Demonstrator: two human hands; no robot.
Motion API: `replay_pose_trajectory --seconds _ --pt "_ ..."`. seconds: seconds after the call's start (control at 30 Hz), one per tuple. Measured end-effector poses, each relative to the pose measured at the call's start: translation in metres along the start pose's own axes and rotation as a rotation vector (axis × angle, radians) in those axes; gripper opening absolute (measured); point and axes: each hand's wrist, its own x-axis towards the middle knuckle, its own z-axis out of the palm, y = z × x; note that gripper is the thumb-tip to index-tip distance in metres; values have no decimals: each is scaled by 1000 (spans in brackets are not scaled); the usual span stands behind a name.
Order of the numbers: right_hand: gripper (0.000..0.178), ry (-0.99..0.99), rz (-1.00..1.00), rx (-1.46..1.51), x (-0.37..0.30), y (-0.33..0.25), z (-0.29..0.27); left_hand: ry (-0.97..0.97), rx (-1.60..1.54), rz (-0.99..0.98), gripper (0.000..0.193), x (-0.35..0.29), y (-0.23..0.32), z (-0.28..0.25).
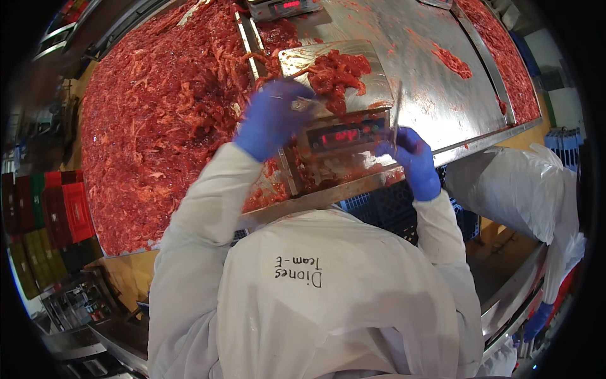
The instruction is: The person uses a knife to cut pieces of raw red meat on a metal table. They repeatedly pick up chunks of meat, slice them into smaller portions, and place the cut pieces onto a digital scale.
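My left hand [271, 117], in a blue glove, is smeared by motion at the left edge of a digital scale [344, 136]. Its fingers are too blurred to show whether they hold anything. A small heap of red meat pieces [338, 76] lies on the scale's metal plate, just right of that hand. My right hand [410, 158], also gloved in blue, is closed at the scale's front right corner. From it a knife [396, 110] points upward, its thin blade seen nearly edge-on. The scale's red display faces me.
A large bed of red meat trimmings [164, 126] fills the table's left side, behind a metal divider [249, 44]. More meat [499, 50] lies in a right-hand channel. A meat strip [453, 62] rests on the steel tabletop [429, 31]. Another person in white [511, 189] stands at right.
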Motion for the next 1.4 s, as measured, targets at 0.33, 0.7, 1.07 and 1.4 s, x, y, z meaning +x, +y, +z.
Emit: replay_pose_trajectory --seconds 0.33,0.7,1.07,1.4 --pt "33 -95 134 32 -1 -30 -9 -29 443 -70 26 -80 -83 -53" --pt "25 -386 14 -431 78 -56 15 -66 203 -291 78 34 -6 28" --pt "29 -302 108 132 60 -16 37 -63 259 -344 22 -90 -50 -15" --pt "30 -104 69 17 39 -6 1 -279 -809 -500 12 -72 5 -36"
